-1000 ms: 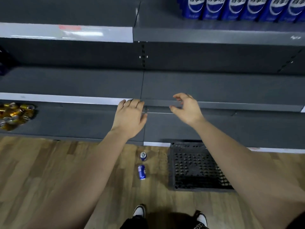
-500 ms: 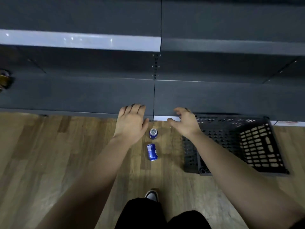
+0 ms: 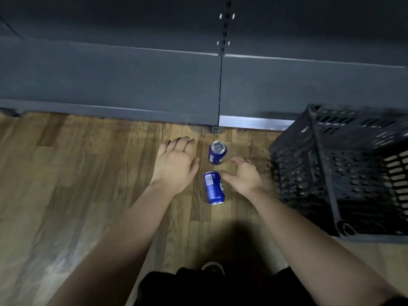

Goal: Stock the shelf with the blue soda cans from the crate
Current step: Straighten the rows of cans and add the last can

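Two blue soda cans are on the wooden floor in front of the shelf. One can (image 3: pixel 217 152) stands upright, the other can (image 3: pixel 213 187) lies on its side just nearer to me. My left hand (image 3: pixel 175 164) hovers palm down to the left of both cans, fingers relaxed and holding nothing. My right hand (image 3: pixel 242 176) is to the right of the cans, fingers spread and loosely curved, its thumb close to the lying can; I cannot tell if it touches. The dark plastic crate (image 3: pixel 326 164) stands at the right.
The dark grey bottom shelf (image 3: pixel 132 85) runs across the top of the view, with a metal strip (image 3: pixel 254 123) along its base at the right. Wooden floor (image 3: pixel 66 184) spreads to the left. My dark trousers and a shoe (image 3: pixel 213 267) show at the bottom.
My view has tilted down and come closer to the floor. Both hands have dropped from shelf height to either side of the two cans. The crate now looks larger at the right.
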`<state>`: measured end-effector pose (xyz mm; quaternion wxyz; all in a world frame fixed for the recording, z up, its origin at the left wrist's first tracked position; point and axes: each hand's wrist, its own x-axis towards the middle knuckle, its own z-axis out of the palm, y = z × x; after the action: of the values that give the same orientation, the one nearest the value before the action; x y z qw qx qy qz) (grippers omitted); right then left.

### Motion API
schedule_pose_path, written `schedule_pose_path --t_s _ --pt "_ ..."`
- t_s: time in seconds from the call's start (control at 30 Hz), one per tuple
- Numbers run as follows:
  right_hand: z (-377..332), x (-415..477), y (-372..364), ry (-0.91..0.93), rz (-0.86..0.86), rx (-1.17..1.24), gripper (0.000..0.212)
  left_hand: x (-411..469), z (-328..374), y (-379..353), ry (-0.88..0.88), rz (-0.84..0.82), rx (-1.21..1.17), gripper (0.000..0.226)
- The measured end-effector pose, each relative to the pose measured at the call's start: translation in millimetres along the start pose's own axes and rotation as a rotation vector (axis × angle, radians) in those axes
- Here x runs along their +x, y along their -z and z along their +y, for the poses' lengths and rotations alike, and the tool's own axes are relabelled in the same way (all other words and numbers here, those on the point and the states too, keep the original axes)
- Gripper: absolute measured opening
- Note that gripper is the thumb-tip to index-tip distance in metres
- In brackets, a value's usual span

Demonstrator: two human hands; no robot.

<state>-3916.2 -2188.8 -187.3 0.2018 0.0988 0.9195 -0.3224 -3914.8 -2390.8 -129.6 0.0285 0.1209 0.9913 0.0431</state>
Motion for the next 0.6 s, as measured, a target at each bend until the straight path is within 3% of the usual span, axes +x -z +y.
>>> schedule_pose_path --t_s 0.33,0.6 --pt "51.8 23.1 -92.0 0.013 -0.060 -0.139 0.054 -14.4 -22.2 -89.3 0.063 0.005 -0.005 0.053" --pt "54.4 27.8 -130.1 -0.094 -0.007 -0.080 0.074 -22.9 -20.5 -118.6 0.064 -0.075 -0.040 0.060"
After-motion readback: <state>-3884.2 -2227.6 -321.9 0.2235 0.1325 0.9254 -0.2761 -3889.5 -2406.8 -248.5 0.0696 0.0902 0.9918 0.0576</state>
